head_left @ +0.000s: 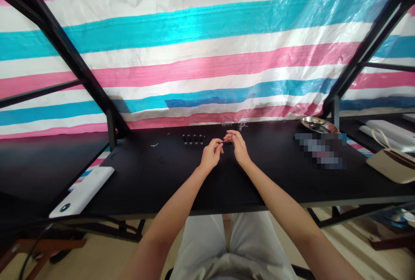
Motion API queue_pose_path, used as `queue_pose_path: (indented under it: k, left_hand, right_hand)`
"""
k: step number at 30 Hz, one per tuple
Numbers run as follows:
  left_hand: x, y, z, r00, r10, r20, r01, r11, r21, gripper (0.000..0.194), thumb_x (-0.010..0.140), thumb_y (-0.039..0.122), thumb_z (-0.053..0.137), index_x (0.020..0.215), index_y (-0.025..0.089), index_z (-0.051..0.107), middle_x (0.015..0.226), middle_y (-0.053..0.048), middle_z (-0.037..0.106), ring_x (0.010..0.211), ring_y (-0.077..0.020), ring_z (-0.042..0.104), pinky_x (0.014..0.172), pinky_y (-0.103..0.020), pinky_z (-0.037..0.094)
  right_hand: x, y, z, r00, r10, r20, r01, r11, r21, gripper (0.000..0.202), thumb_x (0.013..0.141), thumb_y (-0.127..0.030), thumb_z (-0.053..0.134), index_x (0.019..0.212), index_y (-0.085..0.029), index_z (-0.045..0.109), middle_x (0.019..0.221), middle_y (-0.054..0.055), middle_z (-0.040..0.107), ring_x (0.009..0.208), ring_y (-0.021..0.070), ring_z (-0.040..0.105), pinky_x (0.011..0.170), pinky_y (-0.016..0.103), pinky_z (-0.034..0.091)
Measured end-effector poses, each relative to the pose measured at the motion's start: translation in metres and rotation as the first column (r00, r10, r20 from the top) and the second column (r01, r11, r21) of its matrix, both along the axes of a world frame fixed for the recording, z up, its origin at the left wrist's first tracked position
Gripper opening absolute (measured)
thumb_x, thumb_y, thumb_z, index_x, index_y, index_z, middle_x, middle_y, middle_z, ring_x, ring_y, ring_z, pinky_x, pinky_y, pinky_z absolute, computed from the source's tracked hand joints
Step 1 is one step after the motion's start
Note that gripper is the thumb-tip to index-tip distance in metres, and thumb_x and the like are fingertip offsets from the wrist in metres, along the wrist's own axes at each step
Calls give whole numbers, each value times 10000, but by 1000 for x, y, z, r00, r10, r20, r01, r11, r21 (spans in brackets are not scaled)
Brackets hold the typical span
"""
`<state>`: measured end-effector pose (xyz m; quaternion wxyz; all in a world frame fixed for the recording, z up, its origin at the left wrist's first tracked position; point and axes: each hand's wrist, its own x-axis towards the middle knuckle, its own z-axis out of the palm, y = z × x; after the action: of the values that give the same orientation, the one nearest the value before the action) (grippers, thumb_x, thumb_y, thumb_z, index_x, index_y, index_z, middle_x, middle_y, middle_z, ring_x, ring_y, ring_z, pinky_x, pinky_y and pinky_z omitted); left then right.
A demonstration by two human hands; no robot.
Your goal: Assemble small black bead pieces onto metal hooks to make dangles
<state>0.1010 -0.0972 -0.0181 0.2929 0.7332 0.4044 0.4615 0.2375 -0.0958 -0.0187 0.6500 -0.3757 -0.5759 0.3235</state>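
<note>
Near the middle of the black table (136,185), my left hand (212,153) and my right hand (238,146) come close together, fingertips almost meeting. Between them is a thin dark stick-like piece (228,143), too small to name. The left thumb and fingers pinch one end of it. My right fingers are bent over its other end, partly hiding it. To the left of my hands, several short dark cylinders (195,139) with pale ends stand in a row. Just beyond my hands lies a row of tiny pale-tipped pieces (227,125).
A white box-like device (82,191) lies at the left edge. At the right are a shiny metal dish (319,125), a blurred-out patch and a beige bag (394,165). White scraps (154,145) lie on the table. Black frame bars and a striped sheet (207,63) stand behind.
</note>
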Motion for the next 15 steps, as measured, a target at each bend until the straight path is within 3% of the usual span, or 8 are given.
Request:
queue_pose_path:
  k: [6,10,15]
  left_hand:
    - [-1,0,-1,1000,-8,-25,9,1000,20,207,865,338,401,982,195,493,624,35,601,410,-67,464,467,-183,379]
    - [-1,-1,1,1000,-8,-29,9,1000,18,205,877,335,376,1000,201,471,624,40,596,412,-67,466,471,-180,377]
    - [-2,-1,4,1000,7,-29,-6,1000,20,194,875,334,387,992,206,474,625,36,588,431,-74,493,492,-187,390]
  right_hand:
    - [0,0,1,1000,24,14,-24,1000,15,249,851,-290,335,1026,-198,487,872,49,589,811,154,585,815,356,481]
    - [-2,1,-1,995,31,99,-32,999,11,256,723,-176,398,962,-205,487,883,38,597,859,154,583,840,357,467]
    - [-8,2,-9,971,110,214,-99,993,-59,269,673,-155,442,927,-203,519,887,30,606,812,154,590,745,325,493]
